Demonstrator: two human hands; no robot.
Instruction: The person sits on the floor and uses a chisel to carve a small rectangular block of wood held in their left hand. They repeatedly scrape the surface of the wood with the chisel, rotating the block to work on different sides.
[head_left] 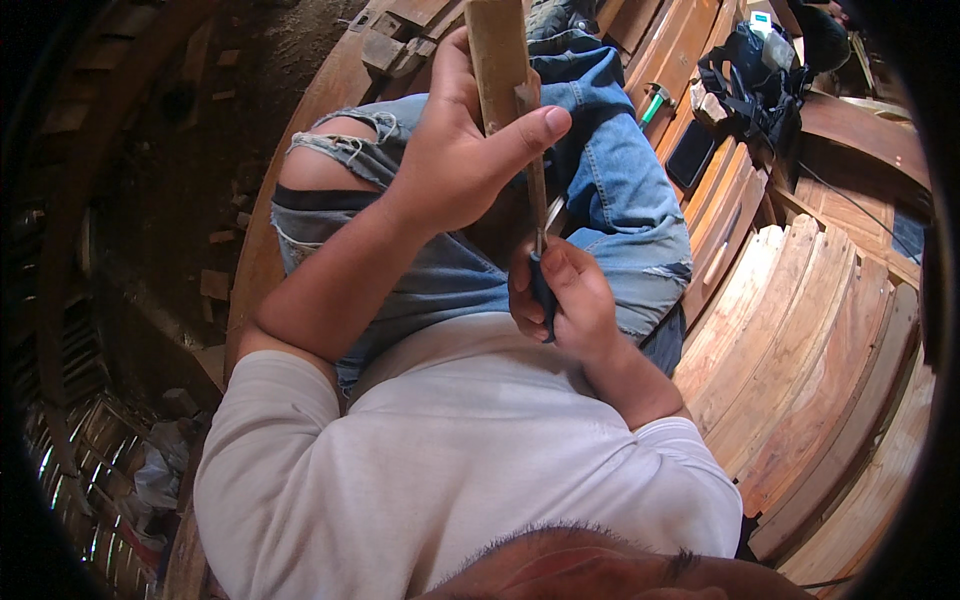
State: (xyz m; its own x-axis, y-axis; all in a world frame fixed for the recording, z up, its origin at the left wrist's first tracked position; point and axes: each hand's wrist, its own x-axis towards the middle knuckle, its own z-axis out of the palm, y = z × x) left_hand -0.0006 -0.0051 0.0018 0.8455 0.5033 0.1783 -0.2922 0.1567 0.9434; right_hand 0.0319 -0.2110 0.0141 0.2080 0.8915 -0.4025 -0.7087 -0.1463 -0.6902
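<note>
My left hand (450, 170) is raised above my lap, closed around a light wooden piece (497, 65) with the fingers behind it and the thumb along its near end. The wood reaches past the upper edge of view. Close to my belly, my right hand (580, 300) is wrapped round a hand tool (543, 295) with a dark blue handle and a thin metal shaft. That shaft points up toward the wood's lower end. Whether its tip touches the wood, and what kind of tool it is, I cannot tell.
I sit on planks in torn jeans (620, 170). On the right lie a black phone (690, 155), a green-handled tool (655, 103), a dark bag (750, 75) and stacked curved boards (790, 330). Wood offcuts (385, 50) lie at the upper left, above a dark floor.
</note>
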